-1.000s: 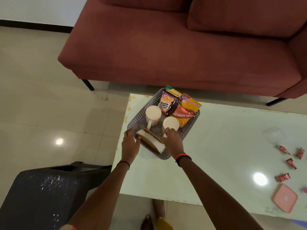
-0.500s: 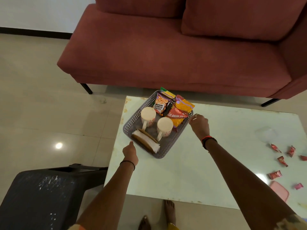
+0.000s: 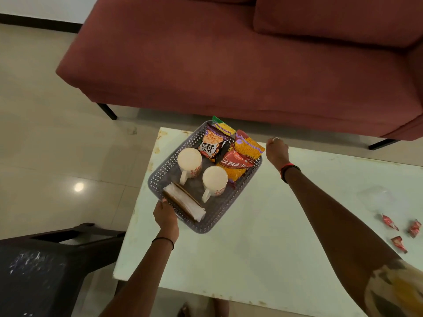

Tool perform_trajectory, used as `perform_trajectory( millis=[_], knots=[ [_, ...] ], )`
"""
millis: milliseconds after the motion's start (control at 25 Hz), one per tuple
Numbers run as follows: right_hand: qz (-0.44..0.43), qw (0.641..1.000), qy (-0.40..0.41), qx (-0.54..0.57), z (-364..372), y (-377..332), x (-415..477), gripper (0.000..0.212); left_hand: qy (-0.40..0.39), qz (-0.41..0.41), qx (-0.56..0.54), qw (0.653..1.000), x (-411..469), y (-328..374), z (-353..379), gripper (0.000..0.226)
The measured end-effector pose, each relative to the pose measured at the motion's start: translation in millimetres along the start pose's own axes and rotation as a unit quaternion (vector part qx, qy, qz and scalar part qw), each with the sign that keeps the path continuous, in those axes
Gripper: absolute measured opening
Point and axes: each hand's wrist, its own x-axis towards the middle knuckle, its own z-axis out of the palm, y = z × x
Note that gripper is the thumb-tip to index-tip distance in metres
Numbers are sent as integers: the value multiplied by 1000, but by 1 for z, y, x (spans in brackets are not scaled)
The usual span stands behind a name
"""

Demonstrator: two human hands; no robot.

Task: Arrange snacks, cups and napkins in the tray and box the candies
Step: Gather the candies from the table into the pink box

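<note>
On the table (image 3: 251, 248), tray (image 3: 158, 177) lies diagonally — left hand (image 3: 166, 217) grips its near end; right hand (image 3: 277, 152) curled beside far corner, hold unclear.

The left hand (image 3: 166, 216) hides its fingers under the grey holey plastic tray (image 3: 219, 216). The right hand (image 3: 277, 152) curls its fingers out of sight. The white counter (image 3: 251, 259) is cut off at the right.

Open tabletop (image 3: 263, 248) is lying free at 3 to 6 o'clock of the tray (image 3: 238, 197); sofa (image 3: 229, 65) is blocking 12 o'clock, dark chair (image 3: 34, 271) is crowding 8 o'clock.
</note>
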Motion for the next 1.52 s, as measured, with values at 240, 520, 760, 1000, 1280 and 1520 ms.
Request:
perform_trajectory(
  millis=[240, 520, 760, 1000, 1280, 1520],
  knots=[
    [-93, 987, -104, -77, 24, -37, 42, 32, 37, 23, -34, 998, 12, -15, 10, 25],
    [-128, 958, -226, -120, 39, -44, 61, 50, 34, 22, -35, 999, 28, -19, 8, 30],
    [-55, 975, -199, -84, 42, -43, 54, 44, 42, 34, 4, 998, 30, -14, 8, 34],
    [-24, 981, -175, -79, 31, -8, 21, 47, 44, 95, 93, 990, 14, -4, -6, 34],
    [25, 986, -160, -49, -12, 60, -53, 44, 6, 159, 191, 969, -26, 0, -26, 33],
    [114, 988, -105, 20, -55, 117, -118, 43, -36, 213, 254, 943, -73, -1, -27, 23]
  ],
)
